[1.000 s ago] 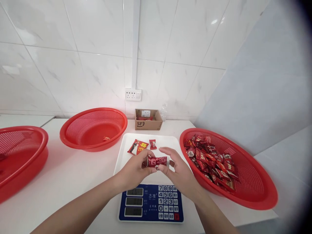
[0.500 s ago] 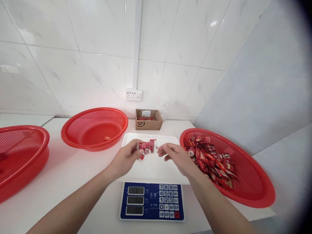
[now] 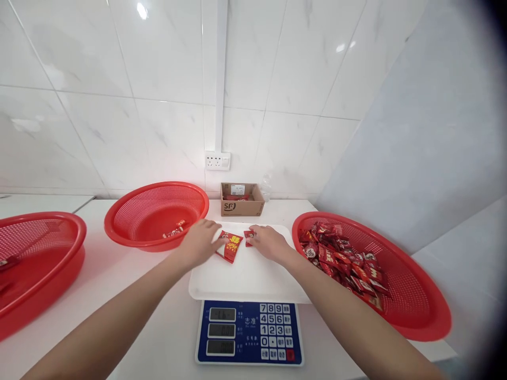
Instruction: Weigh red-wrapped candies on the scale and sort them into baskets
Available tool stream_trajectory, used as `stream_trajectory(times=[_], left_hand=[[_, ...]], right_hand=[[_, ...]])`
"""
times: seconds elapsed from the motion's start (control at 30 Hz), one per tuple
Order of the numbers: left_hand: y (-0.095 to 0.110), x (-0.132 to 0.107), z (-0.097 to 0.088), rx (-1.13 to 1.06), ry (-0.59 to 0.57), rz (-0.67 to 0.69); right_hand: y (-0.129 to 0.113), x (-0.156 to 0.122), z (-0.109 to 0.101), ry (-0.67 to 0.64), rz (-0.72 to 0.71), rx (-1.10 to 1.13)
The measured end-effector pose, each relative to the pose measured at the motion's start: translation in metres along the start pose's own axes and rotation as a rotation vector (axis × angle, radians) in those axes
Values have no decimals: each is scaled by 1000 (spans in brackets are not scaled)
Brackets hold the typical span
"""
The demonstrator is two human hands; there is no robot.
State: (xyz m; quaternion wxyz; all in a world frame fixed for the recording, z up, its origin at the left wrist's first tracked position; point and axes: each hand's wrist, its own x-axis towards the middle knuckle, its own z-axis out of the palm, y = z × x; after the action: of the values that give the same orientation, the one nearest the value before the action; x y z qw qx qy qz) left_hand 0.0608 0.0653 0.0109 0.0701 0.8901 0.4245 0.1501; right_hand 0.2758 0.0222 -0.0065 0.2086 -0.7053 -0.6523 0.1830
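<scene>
A white tray [image 3: 245,277] lies on a blue-panelled scale [image 3: 249,332]. At the tray's far edge are a larger red packet [image 3: 231,246] and a small red candy [image 3: 248,236]. My left hand [image 3: 200,243] rests palm down on the tray's far left corner. Its fingers are curled onto the left end of the red packet. My right hand [image 3: 270,243] is palm down beside it, with its fingertips closed on the small red candy. Whether my left hand also hides another candy I cannot tell.
A red mesh basket [image 3: 400,316] full of several red candy packets stands right of the scale. Another red basket [image 3: 156,211] at the back left holds a few candies. A third [image 3: 43,248] is at the far left. A cardboard box [image 3: 241,199] and a wall socket [image 3: 217,160] are behind.
Both hands have moved away from me and down to the tray's far edge. The candy held up between them earlier is no longer raised. The view has shifted slightly.
</scene>
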Motion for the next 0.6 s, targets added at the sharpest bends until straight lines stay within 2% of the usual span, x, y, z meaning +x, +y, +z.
stream_trajectory(times=[0.13,0.3,0.47,0.6], left_hand=[[27,5,18,-1,-111,87],[33,10,23,-73,-158,81],[33,13,19,-201,-60,-7],[44,7,16,-315,45,38]], right_hand=[[0,0,4,-18,-55,49],[6,-17,-6,-56,8,321],[5,-33,-16,-185,134,739],[-5,-38,-14,-283,177,936]])
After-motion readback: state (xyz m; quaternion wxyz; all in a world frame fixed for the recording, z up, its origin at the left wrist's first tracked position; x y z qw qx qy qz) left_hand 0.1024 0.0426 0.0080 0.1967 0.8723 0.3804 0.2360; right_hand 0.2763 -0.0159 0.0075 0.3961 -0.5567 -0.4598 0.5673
